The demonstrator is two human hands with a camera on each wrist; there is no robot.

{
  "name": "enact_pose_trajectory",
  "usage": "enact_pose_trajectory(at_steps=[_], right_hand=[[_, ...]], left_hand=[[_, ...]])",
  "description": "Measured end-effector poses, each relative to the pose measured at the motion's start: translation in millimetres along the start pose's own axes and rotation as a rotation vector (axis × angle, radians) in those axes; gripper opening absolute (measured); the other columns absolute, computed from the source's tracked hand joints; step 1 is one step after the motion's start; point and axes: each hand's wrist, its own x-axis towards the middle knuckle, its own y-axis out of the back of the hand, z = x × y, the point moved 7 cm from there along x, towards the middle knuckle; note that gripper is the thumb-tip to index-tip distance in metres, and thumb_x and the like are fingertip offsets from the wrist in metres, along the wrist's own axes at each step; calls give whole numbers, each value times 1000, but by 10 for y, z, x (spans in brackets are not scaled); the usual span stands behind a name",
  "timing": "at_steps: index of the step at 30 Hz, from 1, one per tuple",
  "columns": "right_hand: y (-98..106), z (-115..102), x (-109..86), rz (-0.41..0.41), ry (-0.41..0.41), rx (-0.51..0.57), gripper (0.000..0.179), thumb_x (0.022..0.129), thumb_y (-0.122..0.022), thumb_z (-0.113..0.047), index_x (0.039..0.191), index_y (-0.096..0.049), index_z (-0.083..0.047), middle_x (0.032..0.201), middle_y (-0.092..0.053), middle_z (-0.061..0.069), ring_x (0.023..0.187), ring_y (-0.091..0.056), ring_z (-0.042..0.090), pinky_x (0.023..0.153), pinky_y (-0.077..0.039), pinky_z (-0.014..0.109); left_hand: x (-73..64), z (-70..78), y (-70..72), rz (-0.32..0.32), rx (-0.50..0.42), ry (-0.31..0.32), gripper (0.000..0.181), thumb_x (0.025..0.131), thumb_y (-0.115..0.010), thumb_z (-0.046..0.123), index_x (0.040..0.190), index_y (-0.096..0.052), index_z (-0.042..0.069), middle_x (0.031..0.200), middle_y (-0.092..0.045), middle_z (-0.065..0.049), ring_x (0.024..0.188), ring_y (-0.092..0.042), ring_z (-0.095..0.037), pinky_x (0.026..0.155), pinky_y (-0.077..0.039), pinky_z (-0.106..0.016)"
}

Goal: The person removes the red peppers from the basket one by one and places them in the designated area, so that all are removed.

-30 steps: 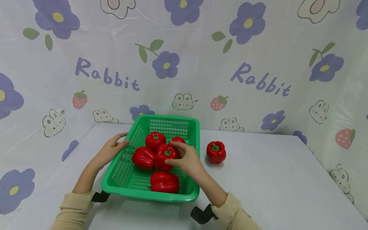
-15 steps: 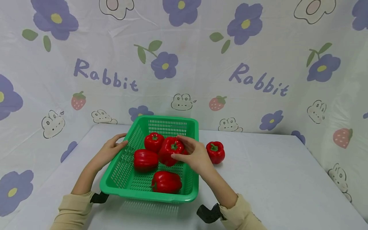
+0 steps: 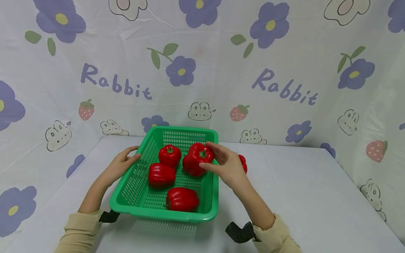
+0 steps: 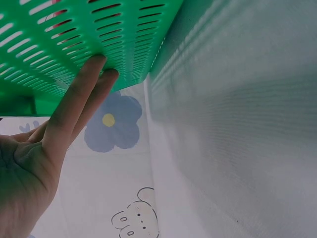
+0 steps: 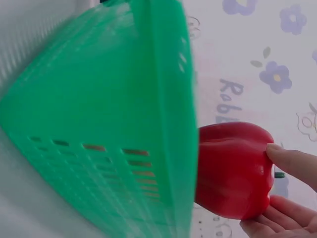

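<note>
In the head view a green slotted plastic basket (image 3: 164, 211) stands on the white table. My left hand (image 3: 121, 165) touches its left side, thumb at the rim; in the left wrist view straight fingers (image 4: 81, 94) lie against the outer wall. My right hand (image 3: 227, 163) pinches a red bell pepper (image 3: 197, 160) by its stem end, over the basket's right side. The right wrist view shows this pepper above the rim, its lower end hidden behind the wall. Three other red peppers lie inside: one at the back (image 3: 170, 155), one mid-left (image 3: 161, 175), one in front (image 3: 182, 199).
Right of the basket another red bell pepper (image 3: 243, 164) sits on the table (image 3: 300, 196), mostly hidden behind my right hand. A printed cloth (image 3: 215, 77) hangs behind the table and along its sides.
My right hand has lifted the held pepper from among the others and carried it right, toward the basket's right rim. It now covers most of the outside pepper. The left hand stays put.
</note>
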Motion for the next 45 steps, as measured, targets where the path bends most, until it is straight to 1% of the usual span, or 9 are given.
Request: enact_pose_trajectory(at_steps=[6, 14, 20, 25, 29, 34, 38, 45], right_hand=[[207, 16, 5, 39, -11, 5, 66, 85, -76, -13, 144, -48, -12, 148, -50, 9, 141, -44, 26, 106, -43, 38], [515, 100, 17, 104, -67, -26, 67, 87, -74, -17, 147, -45, -17, 150, -48, 4, 140, -44, 22, 107, -43, 37], [751, 156, 24, 154, -88, -34, 69, 89, -73, -18, 150, -41, -16, 153, -44, 2, 143, -40, 19, 110, -40, 34], [933, 203, 7, 197, -106, -40, 68, 90, -72, -20, 150, -40, -17, 153, -43, 2, 144, -39, 17, 110, -38, 31], [1049, 240, -4, 219, -105, -44, 69, 90, -72, -20, 150, -40, -14, 154, -43, 3, 144, -38, 17, 110, -37, 29], [1185, 304, -5, 255, -109, -46, 70, 89, -72, -20, 150, -39, -11, 153, -43, 5, 144, -38, 18, 111, -35, 29], [1288, 361, -16, 294, -122, -50, 71, 90, -72, -19, 151, -38, -11, 154, -43, 6, 144, -38, 20, 112, -35, 31], [1412, 466, -73, 348, -151, -93, 73, 90, -72, -23, 152, -35, -12, 155, -40, 6, 144, -37, 23, 113, -36, 36]], left_hand=[[1, -8, -1, -1, -5, 2, 64, 105, -44, 35, 154, -20, 2, 110, -66, -30, 79, -71, -14, 68, -58, -30], [2, -18, -2, -7, -16, 0, 64, 105, -44, 33, 155, -19, 2, 109, -66, -30, 77, -71, -14, 67, -58, -30], [16, -18, 8, -3, -2, -3, 64, 105, -44, 35, 154, -20, 2, 108, -67, -29, 77, -70, -12, 68, -58, -30], [32, -32, 13, 3, 5, 4, 65, 104, -45, 37, 154, -21, 3, 110, -66, -30, 78, -70, -12, 69, -58, -30], [22, -31, 17, 4, 7, 4, 65, 104, -44, 37, 154, -21, 3, 115, -64, -31, 81, -70, -12, 70, -58, -29], [9, -14, 10, 1, -3, -1, 64, 105, -44, 34, 155, -19, 2, 114, -65, -31, 80, -70, -13, 68, -58, -29], [8, -16, 4, -1, -8, 1, 63, 105, -44, 33, 155, -19, 2, 114, -65, -31, 80, -70, -13, 68, -58, -29], [25, -35, -5, -5, -12, -4, 64, 105, -44, 32, 155, -18, 1, 113, -65, -31, 78, -70, -11, 67, -58, -29]])
